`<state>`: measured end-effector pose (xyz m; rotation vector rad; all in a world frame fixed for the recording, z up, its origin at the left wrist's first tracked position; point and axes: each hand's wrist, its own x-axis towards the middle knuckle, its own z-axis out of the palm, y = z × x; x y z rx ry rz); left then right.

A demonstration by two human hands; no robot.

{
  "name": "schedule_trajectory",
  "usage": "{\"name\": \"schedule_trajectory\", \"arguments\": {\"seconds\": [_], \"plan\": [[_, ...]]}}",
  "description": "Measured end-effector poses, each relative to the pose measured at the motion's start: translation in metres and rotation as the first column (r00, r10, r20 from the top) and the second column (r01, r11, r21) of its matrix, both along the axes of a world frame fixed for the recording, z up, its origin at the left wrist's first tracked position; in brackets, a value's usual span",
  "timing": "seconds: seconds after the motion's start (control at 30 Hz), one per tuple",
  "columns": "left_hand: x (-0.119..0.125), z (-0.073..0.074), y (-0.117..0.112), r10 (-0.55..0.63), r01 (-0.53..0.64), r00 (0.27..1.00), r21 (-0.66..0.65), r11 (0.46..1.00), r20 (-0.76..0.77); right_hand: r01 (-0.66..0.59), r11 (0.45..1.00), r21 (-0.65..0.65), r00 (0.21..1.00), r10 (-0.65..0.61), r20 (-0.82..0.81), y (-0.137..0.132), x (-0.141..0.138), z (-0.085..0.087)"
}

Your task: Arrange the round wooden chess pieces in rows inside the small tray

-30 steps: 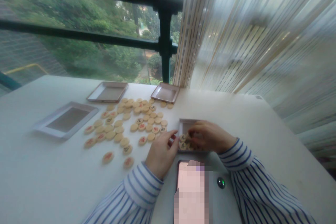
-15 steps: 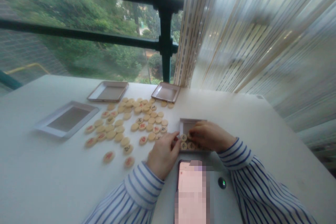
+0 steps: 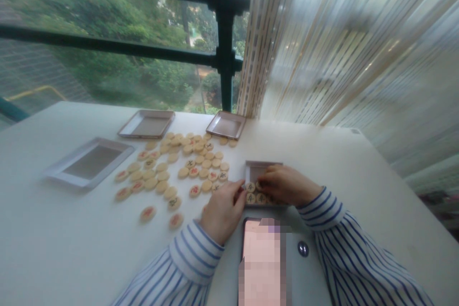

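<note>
A small grey box [image 3: 255, 167] sits on the white table [image 3: 53, 239] in front of me, with a few round wooden chess pieces [image 3: 250, 187] lying in its near end. My right hand [image 3: 285, 184] rests over the box, fingers curled and pinched on a piece inside it. My left hand [image 3: 222, 210] is at the box's left edge, its fingers bent and touching the rim. To the left, several more wooden pieces [image 3: 179, 167] with red or black characters lie scattered on the table.
A white tray [image 3: 89, 162] lies at the left. Two shallow brown trays, a left one [image 3: 147, 124] and a right one [image 3: 226, 125], stand near the window. A phone-like device [image 3: 261, 258] is below my hands. Curtains [image 3: 340, 48] hang at the right.
My left hand has drawn slightly nearer and its fingers have curled against the box's edge. My right hand stays over the pieces in the box.
</note>
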<state>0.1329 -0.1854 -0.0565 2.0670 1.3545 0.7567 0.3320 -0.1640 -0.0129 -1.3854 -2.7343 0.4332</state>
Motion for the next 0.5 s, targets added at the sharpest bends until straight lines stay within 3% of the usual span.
{"name": "schedule_trajectory", "arguments": {"seconds": [0.5], "plan": [[-0.0004,0.0023,-0.0008,-0.015,0.015,1.0,0.003,1.0,-0.002,-0.002,1.0,0.013,1.0,0.002,0.002,-0.0024,-0.0015,-0.0007]]}}
